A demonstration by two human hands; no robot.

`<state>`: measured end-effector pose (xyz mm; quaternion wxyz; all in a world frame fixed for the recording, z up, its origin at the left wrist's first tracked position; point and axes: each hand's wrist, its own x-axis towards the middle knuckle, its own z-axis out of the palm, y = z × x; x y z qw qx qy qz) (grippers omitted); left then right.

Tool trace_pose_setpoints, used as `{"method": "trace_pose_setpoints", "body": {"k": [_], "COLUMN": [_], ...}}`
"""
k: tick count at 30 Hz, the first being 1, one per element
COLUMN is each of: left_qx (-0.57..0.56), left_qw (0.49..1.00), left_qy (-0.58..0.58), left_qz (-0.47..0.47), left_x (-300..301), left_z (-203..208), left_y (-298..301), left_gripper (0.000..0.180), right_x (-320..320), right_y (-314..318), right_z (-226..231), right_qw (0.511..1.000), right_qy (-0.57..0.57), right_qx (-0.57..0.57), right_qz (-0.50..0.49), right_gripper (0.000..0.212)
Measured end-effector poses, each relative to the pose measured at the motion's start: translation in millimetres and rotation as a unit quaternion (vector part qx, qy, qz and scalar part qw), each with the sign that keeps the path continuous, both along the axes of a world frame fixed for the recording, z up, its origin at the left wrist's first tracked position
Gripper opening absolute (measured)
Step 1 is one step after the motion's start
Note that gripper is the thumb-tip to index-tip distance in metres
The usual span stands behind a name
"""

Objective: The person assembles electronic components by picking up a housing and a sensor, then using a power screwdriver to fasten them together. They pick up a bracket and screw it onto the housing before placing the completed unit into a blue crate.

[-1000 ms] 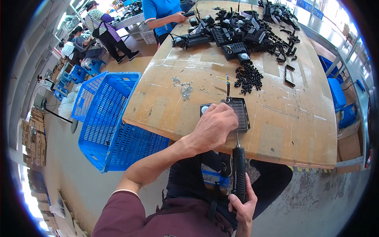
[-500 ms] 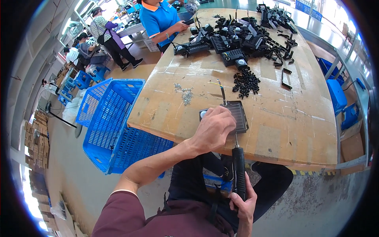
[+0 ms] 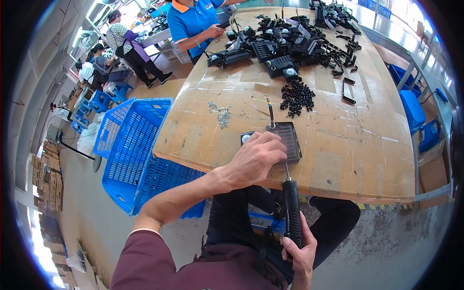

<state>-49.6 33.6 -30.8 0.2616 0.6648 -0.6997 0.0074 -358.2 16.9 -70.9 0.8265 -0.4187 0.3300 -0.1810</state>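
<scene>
A black finned lamp housing point(image 3: 288, 137) lies near the table's front edge, with a stub of cable and thin wires at its far side. A small black part with a white dome sensor point(image 3: 245, 138) sits at its left. My left hand point(image 3: 258, 157) is closed over the housing's left portion, its fingers bent against it; the fingertips are partly hidden. Below the edge, my right hand point(image 3: 300, 249) wraps round a black electric screwdriver point(image 3: 292, 208), held upright. Its thin metal bit points at the housing's near side; whether it touches a screw is too small to tell.
A pile of black lamp units point(image 3: 275, 43) covers the table's far end. Small black parts point(image 3: 297, 96), metal nuts point(image 3: 222, 116) and U-shaped brackets point(image 3: 348, 91) lie nearer. Blue crates point(image 3: 133, 154) stand left of the table point(image 3: 357, 154). A person in a blue shirt point(image 3: 193, 24) works beyond.
The view has shifted slightly. My left hand stays on the lamp housing, moved only a little, and my right hand keeps the screwdriver at its near side. The blue-shirted person's other arm now reaches across.
</scene>
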Motion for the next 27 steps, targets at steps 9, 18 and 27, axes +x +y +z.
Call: {"method": "trace_pose_setpoints", "body": {"k": [9, 18, 27], "left_qx": [0.154, 0.316, 0.245], "left_qw": [0.954, 0.909, 0.929], "left_qy": [-0.203, -0.157, -0.133], "left_qz": [-0.159, -0.223, -0.245], "left_x": [36.0, 42.0, 47.0], "left_z": [45.6, 50.4, 35.3], "left_y": [-47.7, -63.5, -46.6], "left_gripper": [0.078, 0.08, 0.074], "right_x": [4.5, 1.0, 2.2], "right_y": [-8.9, -11.6, -12.3], "right_z": [27.6, 5.5, 47.7], "right_qw": [0.988, 0.833, 0.953], "right_qy": [0.117, 0.097, 0.161], "right_qx": [-0.091, -0.54, -0.237], "right_qz": [0.037, 0.064, 0.1], "right_gripper": [0.083, 0.08, 0.071]}}
